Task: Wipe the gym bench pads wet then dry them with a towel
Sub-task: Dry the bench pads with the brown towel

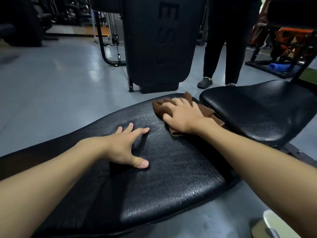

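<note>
A long black bench pad (pixel 171 177) stretches across the middle of the view, its surface beaded with water. A brown cloth (pixel 164 107) lies bunched at the pad's far right end, and my right hand (pixel 181 115) presses down on it with fingers spread. My left hand (pixel 127 146) rests on the pad's middle with fingers splayed, denting the cushion. A second, smaller black seat pad (pixel 267 114) sits just to the right, tilted, with a narrow gap between the two pads.
A tall black machine housing (pixel 159 42) stands on the grey floor beyond the bench. A person in dark trousers and shoes (pixel 221 54) stands to its right. Orange-and-black equipment (pixel 283 40) fills the far right; a pale object (pixel 272 225) sits at bottom right.
</note>
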Motion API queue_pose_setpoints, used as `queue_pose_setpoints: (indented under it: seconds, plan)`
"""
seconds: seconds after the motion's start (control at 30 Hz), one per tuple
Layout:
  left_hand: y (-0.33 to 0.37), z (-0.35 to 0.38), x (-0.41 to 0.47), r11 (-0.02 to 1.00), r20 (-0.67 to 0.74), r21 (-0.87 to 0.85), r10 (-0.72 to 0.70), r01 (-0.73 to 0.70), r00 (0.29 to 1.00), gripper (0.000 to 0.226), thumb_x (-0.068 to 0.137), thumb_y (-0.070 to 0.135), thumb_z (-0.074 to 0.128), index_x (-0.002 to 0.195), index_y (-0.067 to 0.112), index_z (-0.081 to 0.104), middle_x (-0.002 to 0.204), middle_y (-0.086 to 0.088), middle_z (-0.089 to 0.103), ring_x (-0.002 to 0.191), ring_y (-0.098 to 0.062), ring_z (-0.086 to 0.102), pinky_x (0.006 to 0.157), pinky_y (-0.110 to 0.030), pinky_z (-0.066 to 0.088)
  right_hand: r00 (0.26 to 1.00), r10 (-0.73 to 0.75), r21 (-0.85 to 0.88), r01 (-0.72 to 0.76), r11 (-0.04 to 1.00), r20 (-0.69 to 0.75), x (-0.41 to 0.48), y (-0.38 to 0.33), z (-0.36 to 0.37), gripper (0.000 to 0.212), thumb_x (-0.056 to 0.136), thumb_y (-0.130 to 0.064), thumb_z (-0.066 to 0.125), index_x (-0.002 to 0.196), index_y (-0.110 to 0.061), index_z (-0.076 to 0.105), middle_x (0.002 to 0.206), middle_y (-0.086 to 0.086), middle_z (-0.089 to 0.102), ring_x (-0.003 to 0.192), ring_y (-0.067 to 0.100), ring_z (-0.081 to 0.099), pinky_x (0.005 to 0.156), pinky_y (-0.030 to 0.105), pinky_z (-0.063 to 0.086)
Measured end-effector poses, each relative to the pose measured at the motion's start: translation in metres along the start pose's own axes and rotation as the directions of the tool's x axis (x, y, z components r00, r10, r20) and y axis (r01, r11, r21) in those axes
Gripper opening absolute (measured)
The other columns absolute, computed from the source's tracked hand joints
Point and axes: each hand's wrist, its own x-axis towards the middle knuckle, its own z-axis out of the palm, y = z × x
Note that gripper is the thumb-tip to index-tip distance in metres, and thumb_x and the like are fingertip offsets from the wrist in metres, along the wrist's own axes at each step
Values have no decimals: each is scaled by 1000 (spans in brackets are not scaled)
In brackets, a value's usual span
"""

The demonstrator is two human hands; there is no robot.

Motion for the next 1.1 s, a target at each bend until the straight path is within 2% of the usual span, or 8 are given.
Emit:
queue_pose_setpoints:
  seconds: [0.13, 0.27, 0.4, 0.47, 0.6, 0.67, 0.77, 1.1]
  plan:
    - [3, -3, -2, 1000, 7, -18, -21, 21, 1000, 125, 51, 78, 70, 149, 54, -4, 163, -1, -19, 148, -36, -17, 120, -55, 3, 997, -59, 1, 60, 998, -55, -88, -6, -1, 49, 94, -53, 32, 141, -41, 36, 156, -3, 30, 145, 24, 19, 117, 52, 17]
    - [7, -1, -10, 999, -18, -40, -23, 22, 1000, 120, 59, 72, 73, 152, 50, -1, 164, -4, -16, 148, -37, -16, 120, -55, 4, 998, -61, -49, 60, 997, -25, -162, -14, -5, 67, 83, -65, 14, 145, -45, 29, 157, -8, 26, 148, 22, 14, 117, 47, 15]
    - [8, 5, -24, 998, -84, -55, 15, -20, 996, 123, 52, 77, 68, 154, 44, 7, 165, -10, -5, 151, -28, -6, 122, -47, 11, 989, -123, -41, 127, 991, 82, -197, -1, -16, 80, 77, -82, 10, 150, -54, -6, 167, -4, -8, 152, 23, -14, 120, 56, -5]
    - [4, 4, -31, 999, -73, -52, -2, -2, 997, 123, 49, 79, 67, 152, 48, 8, 165, -7, -6, 151, -28, -6, 122, -47, 10, 981, -177, -81, 183, 980, 78, -200, 5, -18, 76, 79, -82, 11, 149, -57, -4, 167, -5, -11, 152, 23, -16, 120, 56, -5]
    - [-1, 3, -33, 998, 2, -22, -55, 55, 999, 125, 46, 83, 64, 148, 57, -4, 164, -3, -14, 149, -38, -12, 121, -53, 6, 985, -147, -82, 154, 985, 85, -165, 1, -13, 70, 79, -74, 9, 147, -56, 8, 166, -9, 2, 153, 21, -4, 119, 58, 4]
    - [-1, 5, -31, 999, 3, -21, -50, 50, 999, 126, 46, 83, 63, 148, 56, -5, 164, -3, -14, 148, -39, -12, 121, -54, 7, 991, -119, -71, 124, 990, 67, -133, -2, -9, 63, 85, -69, 20, 146, -54, 14, 166, -6, 7, 153, 22, -1, 119, 60, 4]
    - [-4, 9, -27, 999, -9, -25, -34, 33, 999, 125, 45, 83, 63, 147, 58, -5, 164, -2, -15, 148, -38, -14, 120, -55, 8, 998, -61, -52, 62, 997, 34, -71, -3, -1, 58, 94, -60, 32, 149, -48, 19, 165, 0, 11, 153, 26, 2, 118, 63, 2]
    - [-19, 17, -13, 994, -56, -110, -15, 9, 998, 124, 33, 91, 60, 139, 69, -1, 163, 8, -18, 148, -30, -19, 114, -69, 9, 996, 75, -45, -72, 996, 56, 87, -20, 7, 62, 88, -60, 30, 146, -40, 30, 154, 9, 33, 142, 35, 27, 113, 65, 11]
